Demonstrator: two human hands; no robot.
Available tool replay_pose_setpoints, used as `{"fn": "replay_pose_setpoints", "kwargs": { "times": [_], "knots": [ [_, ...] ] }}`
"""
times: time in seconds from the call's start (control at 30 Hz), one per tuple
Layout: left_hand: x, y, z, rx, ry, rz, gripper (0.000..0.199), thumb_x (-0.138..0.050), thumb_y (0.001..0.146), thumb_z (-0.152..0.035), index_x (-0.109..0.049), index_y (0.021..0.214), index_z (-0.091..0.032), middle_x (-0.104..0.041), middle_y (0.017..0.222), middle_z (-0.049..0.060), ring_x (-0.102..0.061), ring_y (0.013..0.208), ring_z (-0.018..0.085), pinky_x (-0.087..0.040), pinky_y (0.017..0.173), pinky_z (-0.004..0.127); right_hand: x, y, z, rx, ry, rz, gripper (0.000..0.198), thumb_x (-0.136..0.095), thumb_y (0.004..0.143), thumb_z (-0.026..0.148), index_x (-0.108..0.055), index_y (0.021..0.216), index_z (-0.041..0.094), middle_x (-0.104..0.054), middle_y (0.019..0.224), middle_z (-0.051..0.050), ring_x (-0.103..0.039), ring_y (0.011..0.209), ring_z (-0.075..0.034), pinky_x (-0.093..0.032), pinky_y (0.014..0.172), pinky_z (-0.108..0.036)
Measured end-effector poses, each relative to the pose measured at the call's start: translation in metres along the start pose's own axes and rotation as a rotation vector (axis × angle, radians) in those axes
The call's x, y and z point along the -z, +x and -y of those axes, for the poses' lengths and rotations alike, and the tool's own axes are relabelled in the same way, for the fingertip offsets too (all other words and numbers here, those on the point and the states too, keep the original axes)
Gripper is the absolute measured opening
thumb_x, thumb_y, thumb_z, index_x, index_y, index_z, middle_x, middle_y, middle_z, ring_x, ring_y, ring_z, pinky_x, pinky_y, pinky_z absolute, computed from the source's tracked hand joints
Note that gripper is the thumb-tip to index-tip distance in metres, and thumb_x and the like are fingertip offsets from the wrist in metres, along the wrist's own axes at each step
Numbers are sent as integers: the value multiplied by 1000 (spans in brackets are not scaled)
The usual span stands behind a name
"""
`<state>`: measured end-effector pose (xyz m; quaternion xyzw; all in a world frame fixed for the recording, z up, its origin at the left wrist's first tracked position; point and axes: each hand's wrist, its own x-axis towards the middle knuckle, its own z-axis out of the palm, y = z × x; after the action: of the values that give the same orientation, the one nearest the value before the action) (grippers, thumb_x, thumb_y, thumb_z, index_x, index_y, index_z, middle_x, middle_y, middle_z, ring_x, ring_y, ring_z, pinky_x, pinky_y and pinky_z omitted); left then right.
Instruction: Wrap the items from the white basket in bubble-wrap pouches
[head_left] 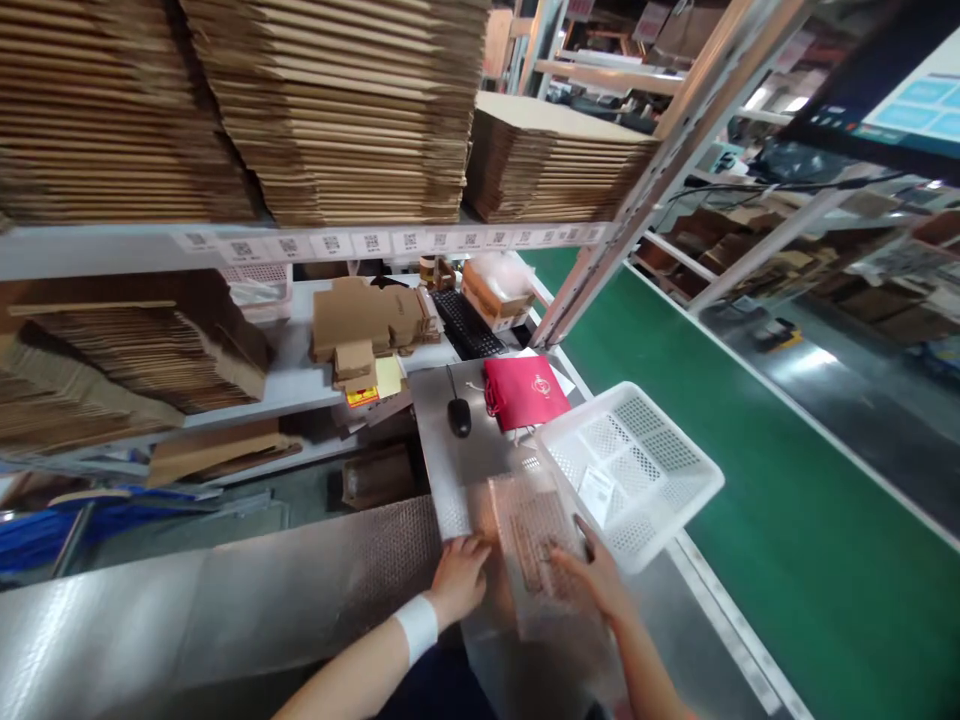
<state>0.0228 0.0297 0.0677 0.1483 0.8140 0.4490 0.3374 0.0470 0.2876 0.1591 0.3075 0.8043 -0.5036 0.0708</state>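
At the lower centre of the frame, the left hand (459,578) and right hand (592,578) press flat, grip spread, on a bubble-wrap packet (541,545) lying on the worktop (450,460) beside the white basket (637,470), seemingly mid-wrapping; folding it shut likely needs firm fingers.

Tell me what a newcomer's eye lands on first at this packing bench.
First, the tall stacks of flat cardboard filling the top shelf. Then the bright red pouch on the steel bench, beside the black mouse, with the white perforated basket tilted at the edge of the green conveyor belt. Nearest, the left hand and right hand press on a bubble-wrapped packet.
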Motion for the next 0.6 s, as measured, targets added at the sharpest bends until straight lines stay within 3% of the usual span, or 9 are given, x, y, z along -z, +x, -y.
{"fn": "replay_pose_setpoints", "kwargs": {
  "times": [0.1,0.23,0.43,0.53,0.6],
  "knots": [
    [9,2,25,-117,273,16,75,-59,85,-31,-44,158,-19,-31,172,11,-17,162,34,-10,132,59,13,0,3,3,-124,-24,123,-76,55,65,-41,155,1,-52,153,-25,-46,146,-41,-35,125,-50],
    [8,5,52,-159,460,24,73,-54,94,-38,-36,162,-18,-23,172,9,-15,162,32,0,132,61,6,-8,14,15,-290,-23,120,-72,59,65,-41,154,-1,-51,153,-28,-44,146,-44,-33,124,-55],
    [5,8,68,-98,495,-92,89,-61,90,-43,-26,163,-9,-14,173,16,-8,162,34,-4,132,60,-74,-59,22,102,-943,-207,91,-69,85,52,-39,159,9,-54,146,-30,-56,130,-48,-49,103,-61],
    [12,7,69,-85,390,-143,96,-67,81,-39,-29,162,-5,-15,172,20,-8,162,37,-1,132,61,-106,-89,14,234,-992,-282,92,-72,85,58,-40,160,15,-50,150,-29,-55,130,-50,-48,102,-65],
    [18,7,68,-93,293,-165,93,-69,74,-32,-38,159,-8,-24,171,19,-15,161,37,-3,132,60,-113,-101,8,325,-901,-260,76,-60,93,59,-45,157,22,-55,146,-24,-58,127,-46,-50,101,-64]
  ]
}}
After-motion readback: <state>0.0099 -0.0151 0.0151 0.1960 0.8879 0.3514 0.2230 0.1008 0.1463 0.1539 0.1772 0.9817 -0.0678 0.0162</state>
